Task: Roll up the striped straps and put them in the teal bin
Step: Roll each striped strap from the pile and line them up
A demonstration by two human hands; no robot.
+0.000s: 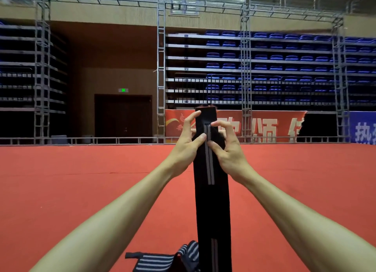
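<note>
Loose striped strap (162, 260) lies crumpled on the red floor (81, 190), nearest the camera and well short of the floor's far railed edge. It is likely waiting its turn.

A second, black strap (211, 200) hangs upright in mid-air, with its lower end out of frame. The left hand (187, 147) and right hand (225, 149) both pinch it near the top, thumbs on the striped face and fingers curled around its edges.

Judgement: held high so the length hangs straight and untwisted, giving a clean start for rolling from the top end. The roll looks barely begun. No teal bin is in view.
</note>
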